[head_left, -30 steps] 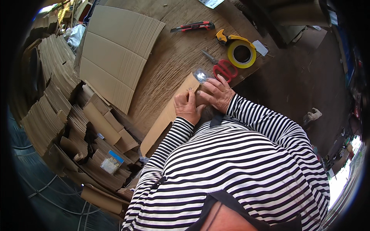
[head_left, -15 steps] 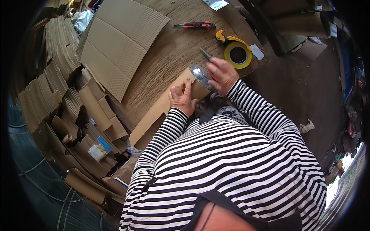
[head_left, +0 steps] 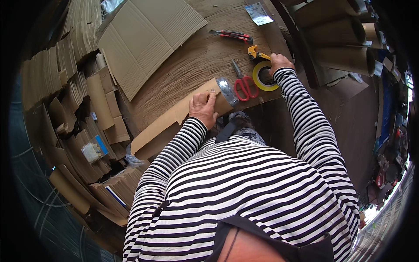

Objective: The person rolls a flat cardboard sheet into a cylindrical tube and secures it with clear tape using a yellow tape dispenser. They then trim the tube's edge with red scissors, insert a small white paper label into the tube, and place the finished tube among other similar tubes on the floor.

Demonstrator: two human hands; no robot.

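A sheet of brown cardboard (head_left: 163, 124) is wrapped round a roll whose shiny, clear-plastic-covered end (head_left: 227, 91) sticks out at the upper right. My left hand (head_left: 203, 107) presses on the wrap and holds it, its fingers bent over the top. Farther right, my right hand (head_left: 280, 63) is closed on the yellow tape dispenser (head_left: 260, 55), at the side nearest the table's right edge. A roll of yellow tape (head_left: 256, 78) sits in the dispenser. Between the wrapped roll and the dispenser lie red-handled scissors (head_left: 246, 88), blades pointing away from me.
A red and black utility knife (head_left: 232, 35) lies beyond the scissors on the wooden table (head_left: 205, 59). A large creased cardboard sheet (head_left: 146, 41) covers the far left. Stacks of cardboard (head_left: 89, 144) stand at left; cardboard tubes (head_left: 345, 59) are at far right. A paper label (head_left: 258, 14) lies at the back.
My right hand has put the scissors down beside the wrapped roll and moved right and away from me to grip the tape dispenser. My left hand stays on the cardboard.
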